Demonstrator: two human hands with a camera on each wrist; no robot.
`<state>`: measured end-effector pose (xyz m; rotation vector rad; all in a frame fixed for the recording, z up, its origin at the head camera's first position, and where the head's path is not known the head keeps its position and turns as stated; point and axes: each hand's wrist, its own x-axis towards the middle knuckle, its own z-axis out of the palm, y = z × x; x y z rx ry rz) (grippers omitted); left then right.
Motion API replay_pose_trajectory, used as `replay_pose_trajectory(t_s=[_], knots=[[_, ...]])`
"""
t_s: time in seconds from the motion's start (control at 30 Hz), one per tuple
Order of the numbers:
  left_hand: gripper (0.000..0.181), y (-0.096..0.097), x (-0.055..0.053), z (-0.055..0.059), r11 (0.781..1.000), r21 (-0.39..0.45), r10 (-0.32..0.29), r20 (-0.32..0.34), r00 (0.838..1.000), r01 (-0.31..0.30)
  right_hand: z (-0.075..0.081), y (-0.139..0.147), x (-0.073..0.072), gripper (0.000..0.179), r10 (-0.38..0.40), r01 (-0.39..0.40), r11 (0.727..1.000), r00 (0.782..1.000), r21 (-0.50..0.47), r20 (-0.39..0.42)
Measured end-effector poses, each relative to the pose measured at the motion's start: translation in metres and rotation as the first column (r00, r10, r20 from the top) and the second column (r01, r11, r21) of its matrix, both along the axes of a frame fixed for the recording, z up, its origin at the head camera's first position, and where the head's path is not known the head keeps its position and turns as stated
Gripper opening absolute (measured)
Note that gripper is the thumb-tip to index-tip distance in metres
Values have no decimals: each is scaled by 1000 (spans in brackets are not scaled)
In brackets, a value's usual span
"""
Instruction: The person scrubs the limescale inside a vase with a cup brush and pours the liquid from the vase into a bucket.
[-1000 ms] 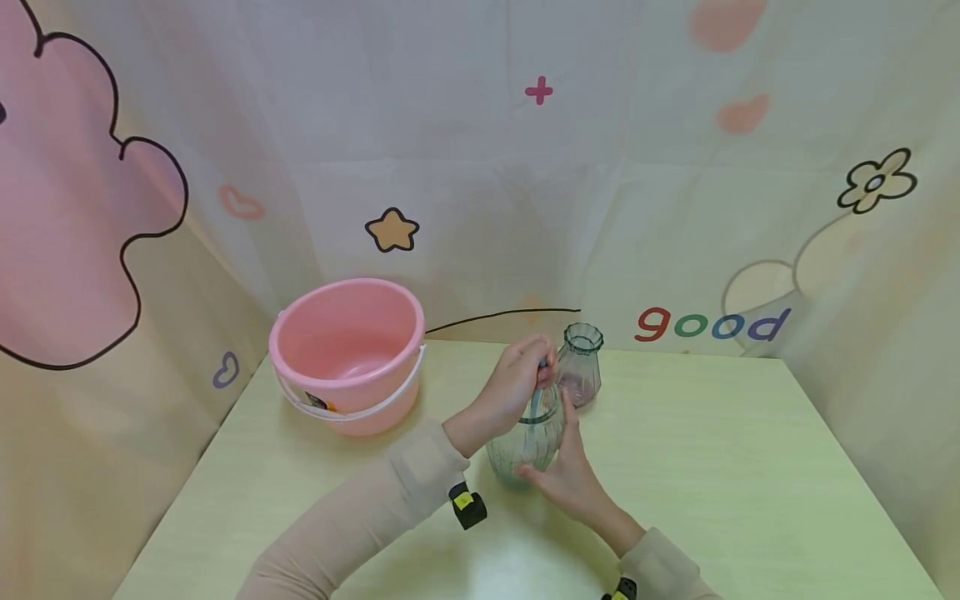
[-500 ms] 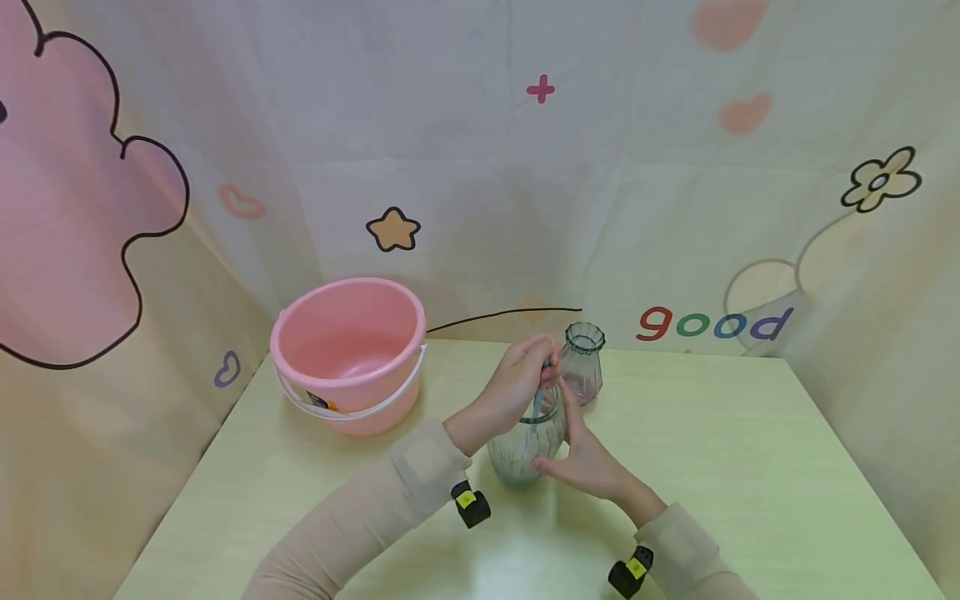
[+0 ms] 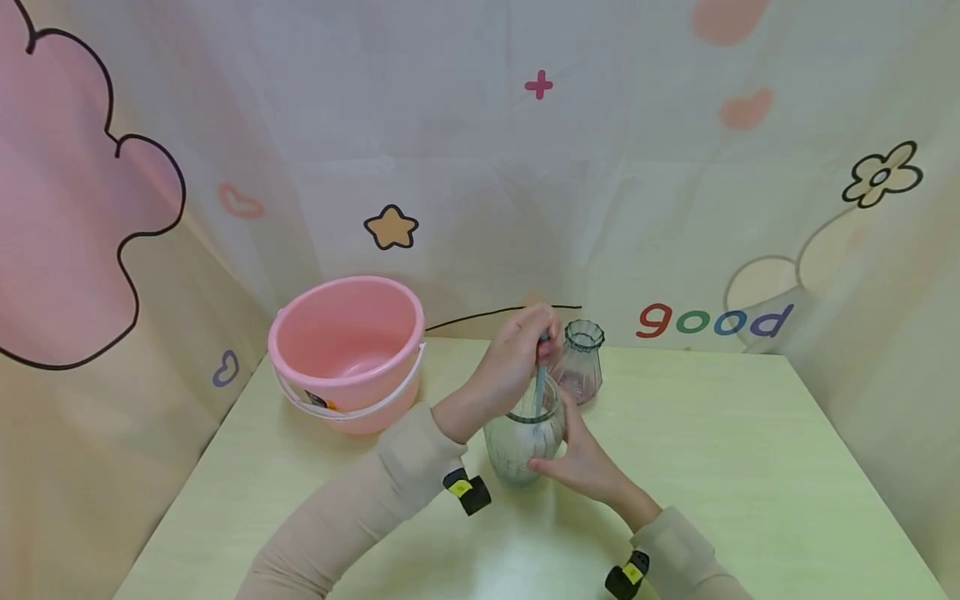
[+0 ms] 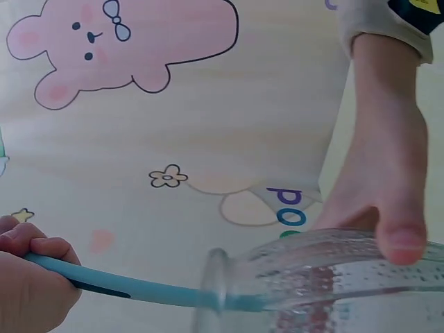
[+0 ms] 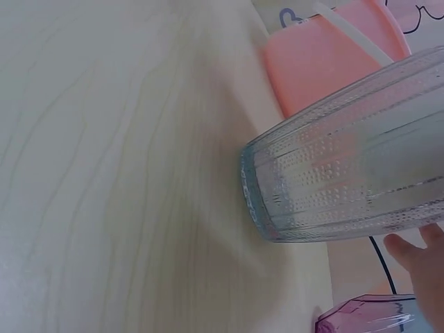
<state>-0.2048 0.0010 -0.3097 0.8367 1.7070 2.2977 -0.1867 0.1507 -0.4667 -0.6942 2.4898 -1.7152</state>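
My left hand [image 3: 517,358] grips a light-blue handle [image 4: 159,290] with a dark strip along it. The handle runs down through the mouth of a clear ribbed glass vase [image 3: 517,446], and its lower end is blurred behind the glass. My right hand [image 3: 588,462] holds the vase from the right, thumb across the front and fingers round the far side. In the left wrist view, that thumb presses on the vase's dotted side. The right wrist view shows the vase's base [image 5: 257,194] close over the table.
Just behind the right hand stands a second faceted glass vase [image 3: 581,367], pinkish toward its base. A pink bucket [image 3: 375,412] with a white handle is at the back left of the pale wooden table [image 3: 735,467]. A printed curtain [image 3: 465,167] hangs behind.
My left hand has risen, drawing more of the light-blue handle out above the vase's rim. The right hand has shifted its hold slightly to the right, while the vase stays nearly in place.
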Motion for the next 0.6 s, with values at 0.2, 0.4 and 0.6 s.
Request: replay_pose_trajectory(t_s=[0.2,0.4,0.6], knots=[[24,-2,2,18,998,60,-8,3,1000,8,-1,-3,3,99,-14,14,1000,1000,-20,14],[25,-5,3,34,993,120,-16,-12,1000,17,-3,-5,2,99,-14,14,999,1000,-37,-3],[26,-5,4,33,992,126,-17,-9,1000,18,-1,-5,3,103,-10,10,999,1000,-33,-8]])
